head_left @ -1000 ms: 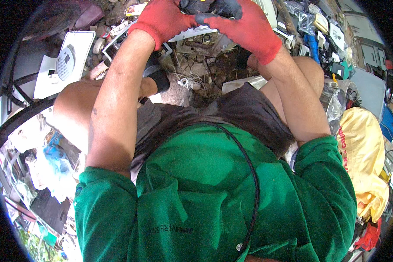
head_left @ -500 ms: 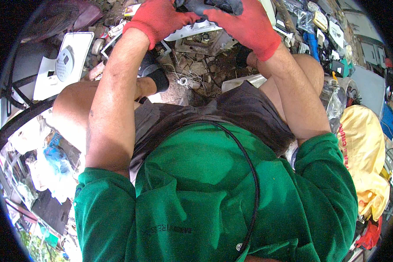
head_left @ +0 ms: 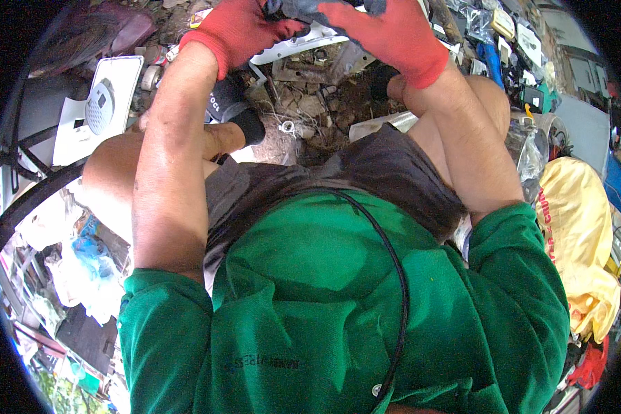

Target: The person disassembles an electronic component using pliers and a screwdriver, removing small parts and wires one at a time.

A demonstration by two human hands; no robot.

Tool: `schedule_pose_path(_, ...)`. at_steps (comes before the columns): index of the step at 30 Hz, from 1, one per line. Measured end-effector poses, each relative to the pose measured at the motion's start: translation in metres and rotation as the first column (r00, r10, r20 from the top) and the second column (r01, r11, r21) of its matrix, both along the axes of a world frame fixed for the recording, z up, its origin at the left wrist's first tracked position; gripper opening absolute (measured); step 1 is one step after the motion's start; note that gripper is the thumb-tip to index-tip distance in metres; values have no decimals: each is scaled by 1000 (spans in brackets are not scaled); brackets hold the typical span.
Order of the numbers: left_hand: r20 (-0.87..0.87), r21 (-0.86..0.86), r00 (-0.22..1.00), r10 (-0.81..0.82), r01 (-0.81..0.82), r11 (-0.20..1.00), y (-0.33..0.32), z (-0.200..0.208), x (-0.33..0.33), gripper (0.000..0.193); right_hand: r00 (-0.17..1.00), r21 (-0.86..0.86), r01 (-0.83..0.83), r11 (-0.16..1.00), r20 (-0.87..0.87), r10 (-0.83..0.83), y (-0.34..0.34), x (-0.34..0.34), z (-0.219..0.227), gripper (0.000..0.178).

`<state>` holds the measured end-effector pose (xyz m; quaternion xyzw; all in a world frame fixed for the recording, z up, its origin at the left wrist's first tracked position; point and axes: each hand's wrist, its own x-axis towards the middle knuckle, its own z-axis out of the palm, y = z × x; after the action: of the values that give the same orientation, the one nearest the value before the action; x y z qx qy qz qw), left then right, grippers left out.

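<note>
As my left hand (head_left: 245, 33) and right hand (head_left: 403, 41) curl close together, right of the perforated white panel (head_left: 110, 93), I cannot tell whether they hold anything; a white plastic piece (head_left: 300, 44) shows right of that panel.

Brown dirt ground (head_left: 353, 105), white ring-shaped piece (head_left: 287, 127), flat brownish fragments (head_left: 311, 105)

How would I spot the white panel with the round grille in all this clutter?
From the green shirt, follow the bare left forearm up to the red-gloved left hand. Left of that forearm, just above the bent left knee in the picture, is a flat white panel. Its round grey grille sets it apart from everything beside it.
</note>
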<state>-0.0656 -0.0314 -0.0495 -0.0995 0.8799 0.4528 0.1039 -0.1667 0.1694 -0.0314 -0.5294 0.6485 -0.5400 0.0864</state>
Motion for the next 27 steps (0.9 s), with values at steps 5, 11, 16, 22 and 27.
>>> schedule_pose_path(5,-185,13,972,-146,151,988,-8,-9,-2,30,982,-145,-85,986,-182,58,-10,-8,16,59)
schedule_pose_path(11,-117,-148,980,-162,144,978,-20,-2,-10,34,933,-159,-95,983,-357,33,-21,-12,36,59)
schedule_pose_path(16,28,-411,996,-85,89,907,-18,0,-4,38,914,-251,-26,968,-399,-80,-27,-7,28,59)
schedule_pose_path(22,-65,-155,998,-21,10,988,-8,7,3,41,916,-252,-72,965,-400,-36,-12,-15,34,52)
schedule_pose_path(27,-24,-101,999,-42,40,994,-22,-9,4,28,905,-314,-120,942,-424,-26,-11,-16,30,50)
